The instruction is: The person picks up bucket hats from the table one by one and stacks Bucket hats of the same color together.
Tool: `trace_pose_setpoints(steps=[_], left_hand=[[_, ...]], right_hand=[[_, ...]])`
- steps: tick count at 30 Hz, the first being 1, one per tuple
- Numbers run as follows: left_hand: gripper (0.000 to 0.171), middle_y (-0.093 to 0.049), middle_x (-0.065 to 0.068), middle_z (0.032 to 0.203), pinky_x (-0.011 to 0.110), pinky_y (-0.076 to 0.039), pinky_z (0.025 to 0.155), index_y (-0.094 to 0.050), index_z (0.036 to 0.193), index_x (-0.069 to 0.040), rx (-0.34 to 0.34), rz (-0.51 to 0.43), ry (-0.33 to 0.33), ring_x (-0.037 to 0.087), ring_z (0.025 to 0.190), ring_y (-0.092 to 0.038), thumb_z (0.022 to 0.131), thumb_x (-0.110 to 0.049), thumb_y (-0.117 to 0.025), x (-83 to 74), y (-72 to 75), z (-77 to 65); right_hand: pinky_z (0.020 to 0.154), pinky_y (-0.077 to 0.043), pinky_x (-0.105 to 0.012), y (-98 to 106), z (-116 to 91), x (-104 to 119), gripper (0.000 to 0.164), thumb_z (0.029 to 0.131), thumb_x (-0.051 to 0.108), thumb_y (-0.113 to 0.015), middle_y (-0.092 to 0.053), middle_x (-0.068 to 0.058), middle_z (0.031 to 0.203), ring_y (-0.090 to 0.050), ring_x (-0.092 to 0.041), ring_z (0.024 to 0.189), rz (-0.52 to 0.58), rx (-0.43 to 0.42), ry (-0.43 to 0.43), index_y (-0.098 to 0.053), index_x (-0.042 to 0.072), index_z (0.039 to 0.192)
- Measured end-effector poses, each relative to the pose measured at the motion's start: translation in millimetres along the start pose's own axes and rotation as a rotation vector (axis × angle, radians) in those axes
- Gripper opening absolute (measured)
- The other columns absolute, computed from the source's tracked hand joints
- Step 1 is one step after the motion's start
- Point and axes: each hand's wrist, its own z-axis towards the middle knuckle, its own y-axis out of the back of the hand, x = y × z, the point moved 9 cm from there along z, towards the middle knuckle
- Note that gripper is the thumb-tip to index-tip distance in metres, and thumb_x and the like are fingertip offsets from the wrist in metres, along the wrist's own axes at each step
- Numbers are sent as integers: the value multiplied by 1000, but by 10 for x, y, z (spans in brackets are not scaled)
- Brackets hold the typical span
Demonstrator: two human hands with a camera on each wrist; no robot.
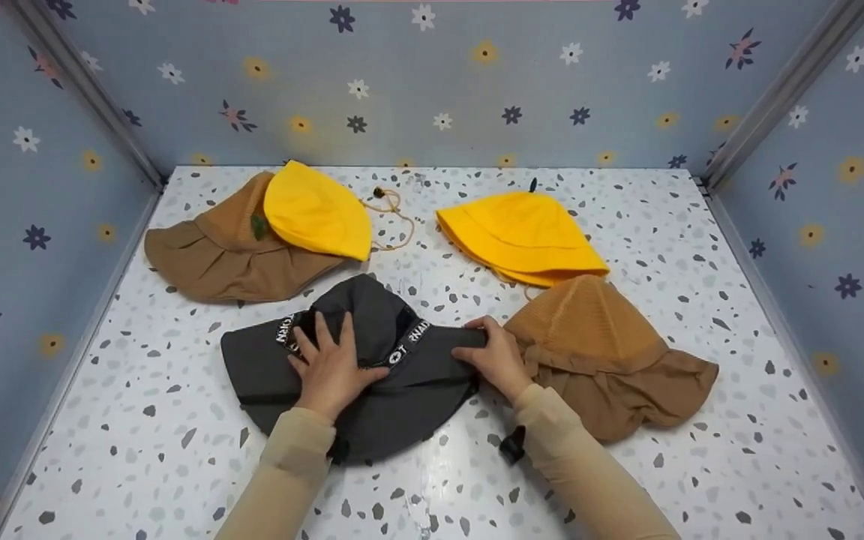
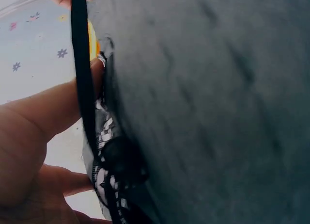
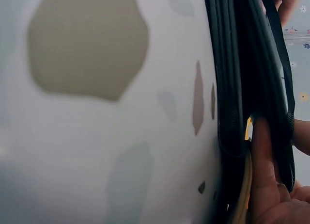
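Observation:
A dark grey wide-brimmed sun hat (image 1: pixel 394 424) with a black-and-white lettered band lies at the front middle of the table. Spread fingers of my left hand (image 1: pixel 331 375) rest on the hat's crown and band. At the brim's right edge, my right hand (image 1: pixel 499 360) pinches the fabric between thumb and fingers. The left wrist view is mostly filled by the grey hat fabric (image 2: pixel 208 107), with a dark strap hanging before the thumb. In the right wrist view, a finger (image 3: pixel 264 170) reaches between layers of the dark brim (image 3: pixel 230 88).
A brown sun hat (image 1: pixel 589 330) lies just right of my right hand, touching a yellow bucket hat (image 1: pixel 529 232) behind it. At the back left, another yellow hat (image 1: pixel 316 210) overlaps a second brown hat (image 1: pixel 237 274). Flower-patterned panels (image 1: pixel 432 75) enclose the speckled table (image 1: pixel 139 450).

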Motion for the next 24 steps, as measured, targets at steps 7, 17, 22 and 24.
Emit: trace_pose_setpoints(steps=[7, 17, 22, 24], left_hand=[[106, 6, 32, 161, 82, -2, 107, -16, 159, -7, 23, 13, 15, 62, 142, 14, 82, -42, -80, -1, -34, 16], [107, 9, 30, 162, 82, 1, 107, -12, 159, -8, 89, -13, 45, 60, 142, 17, 83, -43, -79, 76, -107, 58], [107, 9, 30, 162, 82, 2, 107, -12, 159, -8, 101, -22, 45, 60, 142, 17, 83, -42, -79, 95, -129, 73], [107, 9, 30, 162, 82, 2, 107, -12, 160, -8, 104, -23, 47, 60, 142, 18, 83, -43, -79, 106, -136, 78]], right_hand=[[96, -50, -44, -5, -8, 17, 42, 79, 16, -81, -65, -17, 119, -61, -30, 108, -19, 5, 24, -63, 7, 117], [99, -48, -45, -28, -30, 87, 41, 82, 16, -80, -65, -17, 120, -60, -30, 112, -99, 11, 27, -64, 6, 118], [99, -49, -44, -33, -16, 150, 40, 82, 16, -81, -67, -17, 118, -61, -31, 112, -197, 13, 43, -65, 3, 115], [98, -49, -44, -31, -12, 157, 41, 81, 18, -82, -67, -16, 119, -62, -31, 111, -226, 10, 43, -66, 4, 115]])
